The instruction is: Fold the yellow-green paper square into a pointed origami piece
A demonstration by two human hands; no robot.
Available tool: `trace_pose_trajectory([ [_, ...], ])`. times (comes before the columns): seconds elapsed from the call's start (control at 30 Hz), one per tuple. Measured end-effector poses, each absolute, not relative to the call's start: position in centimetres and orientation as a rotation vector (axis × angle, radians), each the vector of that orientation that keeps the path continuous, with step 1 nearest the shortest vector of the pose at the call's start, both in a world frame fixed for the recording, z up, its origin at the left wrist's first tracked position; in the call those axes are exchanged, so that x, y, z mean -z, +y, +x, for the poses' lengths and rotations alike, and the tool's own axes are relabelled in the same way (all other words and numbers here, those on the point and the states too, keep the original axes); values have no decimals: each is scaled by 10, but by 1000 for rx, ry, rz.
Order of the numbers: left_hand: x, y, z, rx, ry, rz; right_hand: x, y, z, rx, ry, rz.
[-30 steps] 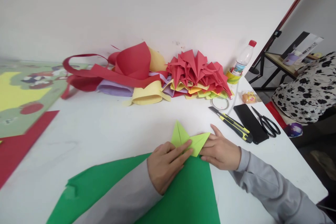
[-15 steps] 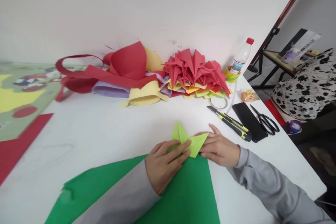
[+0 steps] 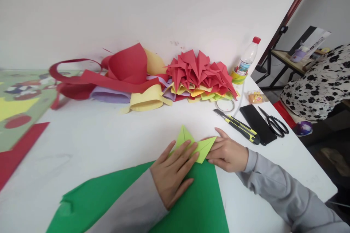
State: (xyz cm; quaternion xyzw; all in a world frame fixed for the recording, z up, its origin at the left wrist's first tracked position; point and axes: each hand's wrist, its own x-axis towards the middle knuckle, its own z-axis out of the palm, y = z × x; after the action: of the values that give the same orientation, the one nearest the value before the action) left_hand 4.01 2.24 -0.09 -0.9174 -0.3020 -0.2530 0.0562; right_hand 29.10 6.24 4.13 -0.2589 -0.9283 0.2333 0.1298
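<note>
A light green folded paper [image 3: 204,149] with pointed flaps and crease lines lies at the far corner of a large green sheet [image 3: 197,200]. My left hand [image 3: 175,173] rests flat on the folded paper's left part, its fingers stretched and the thumb apart over the green sheet. From the right, my right hand [image 3: 228,154] grips the folded paper's right point. Some of its fingertips are hidden behind the flap, and one finger sticks up.
Behind are red folded paper pieces [image 3: 201,69], curled coloured paper [image 3: 128,63] and a bottle [image 3: 247,58]. To the right lie a tape roll [image 3: 224,110], a utility knife [image 3: 239,126], a black flat object [image 3: 258,125], scissors [image 3: 275,123] and a wrapped snack [image 3: 255,97]. A person in patterned clothing [image 3: 318,83] is beyond the table.
My left fingers have spread and flattened on the folded paper, and the thumb has come out to the side. My right hand stays at the right point. The view has shifted slightly.
</note>
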Motion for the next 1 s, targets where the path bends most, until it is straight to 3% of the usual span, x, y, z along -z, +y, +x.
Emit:
trace_pose_trajectory([
  [0.37, 10, 34, 29, 633, -794, -2847, -35, 69, 296, -793, -2473, -767],
  [0.43, 10, 34, 30, 644, -791, -2843, -37, 67, 294, -700, -2335, -792],
  [0.57, 10, 33, 30, 645, -804, -2834, -45, 54, 285, -161, -2018, -926],
  [0.67, 11, 32, 31, 635, -821, -2838, -45, 45, 277, 78, -2304, -821],
  [1.0, 8, 30, 32, 679, -889, -2866, -33, 50, 274, 163, -2565, -757],
])
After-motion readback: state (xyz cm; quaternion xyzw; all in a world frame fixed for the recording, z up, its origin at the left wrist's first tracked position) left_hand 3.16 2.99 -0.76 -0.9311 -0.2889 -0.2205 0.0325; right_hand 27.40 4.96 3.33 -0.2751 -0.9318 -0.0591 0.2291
